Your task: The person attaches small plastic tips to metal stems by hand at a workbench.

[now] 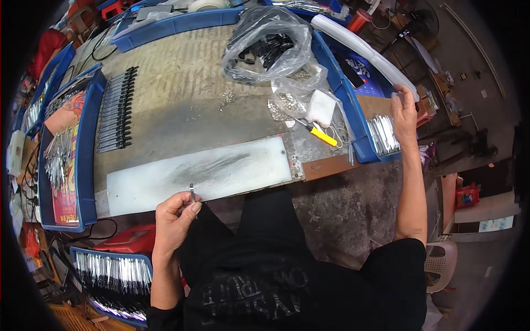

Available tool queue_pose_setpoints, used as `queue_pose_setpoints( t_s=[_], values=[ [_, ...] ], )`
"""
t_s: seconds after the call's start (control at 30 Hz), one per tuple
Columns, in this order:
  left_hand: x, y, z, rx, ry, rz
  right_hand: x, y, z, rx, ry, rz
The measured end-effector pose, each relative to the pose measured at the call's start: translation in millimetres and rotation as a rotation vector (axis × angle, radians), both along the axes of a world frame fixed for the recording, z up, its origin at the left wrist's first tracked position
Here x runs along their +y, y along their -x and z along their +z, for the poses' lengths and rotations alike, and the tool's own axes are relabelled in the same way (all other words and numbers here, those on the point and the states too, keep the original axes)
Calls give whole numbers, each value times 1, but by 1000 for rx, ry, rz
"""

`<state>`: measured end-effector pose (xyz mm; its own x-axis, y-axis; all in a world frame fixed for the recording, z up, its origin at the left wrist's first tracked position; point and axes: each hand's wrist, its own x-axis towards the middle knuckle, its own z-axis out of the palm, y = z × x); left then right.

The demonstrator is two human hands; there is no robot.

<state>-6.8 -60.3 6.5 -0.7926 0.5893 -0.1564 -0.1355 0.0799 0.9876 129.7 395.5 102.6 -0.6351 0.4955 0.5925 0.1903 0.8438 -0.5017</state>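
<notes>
Pinching one small metal piece (191,191) in closed left hand (175,216) fingers, with a finished black row (117,110) lying beyond them, the right hand (404,113) grips a white tube (361,47), silver blanks (383,135) below it unused.

Blue plastic trays (84,165) rim a grey, scuffed metal worktable (182,105); at twelve o'clock, a clear plastic bag of black clips (269,44), and at two, a yellow-handled cutter (323,136).

Bare white plate (232,168) ahead; plastic bags (270,47), blue trays (83,165) hem sides.
</notes>
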Motion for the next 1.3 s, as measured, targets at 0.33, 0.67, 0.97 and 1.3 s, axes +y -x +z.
queue_pose_setpoints(
  t_s=[0.33, 0.67, 0.97, 1.3],
  values=[
    [3, -8, -3, 44, -45, -48, -125, 97, -84, -403, -151, 607],
    [-6, -12, -6, 36, -36, -33, -138, 105, -105, -315, -263, 516],
    [-5, -14, -5, 44, -22, -44, -132, 93, -100, -208, -65, 509],
    [-1, -15, -5, 60, -37, -55, -132, 59, -76, -302, -52, 340]
  ],
)
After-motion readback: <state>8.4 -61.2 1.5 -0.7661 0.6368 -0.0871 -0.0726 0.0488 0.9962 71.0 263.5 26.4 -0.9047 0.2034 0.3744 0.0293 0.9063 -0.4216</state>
